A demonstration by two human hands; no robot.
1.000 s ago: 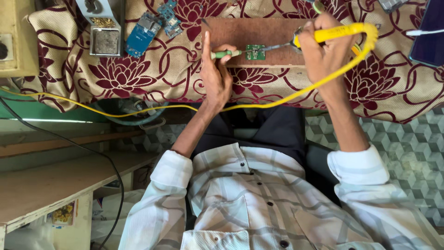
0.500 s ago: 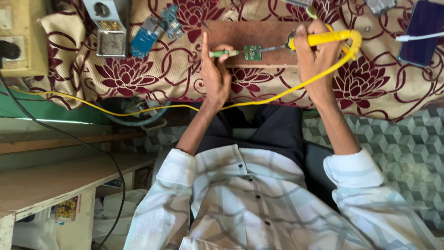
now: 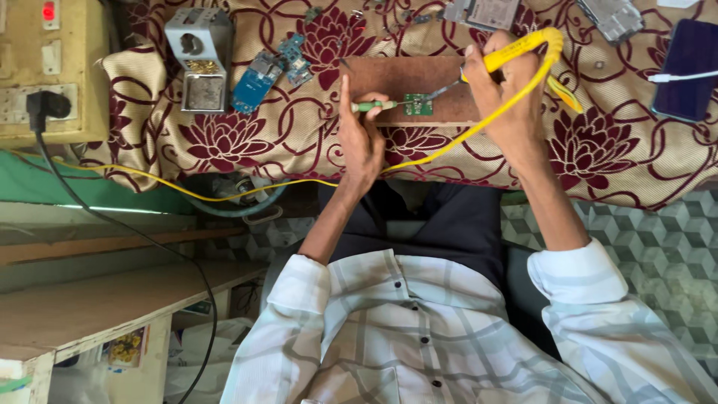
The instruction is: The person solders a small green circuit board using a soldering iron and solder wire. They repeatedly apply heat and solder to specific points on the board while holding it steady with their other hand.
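Circuit board (image 3: 418, 105), small, green, stiff and likely fragile, lies on the wooden block (image 3: 407, 78) mid-desk, steadied at its edge by a green tool pinched in the left hand (image 3: 360, 135), while the right hand (image 3: 502, 93), closed around the yellow soldering iron (image 3: 516, 49), touches it.

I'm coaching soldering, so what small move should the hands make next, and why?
Probably lower the iron tip onto the green board. The right hand aims it just above the board's edge, while the left hand steadies the board with a green tool on the wooden block.
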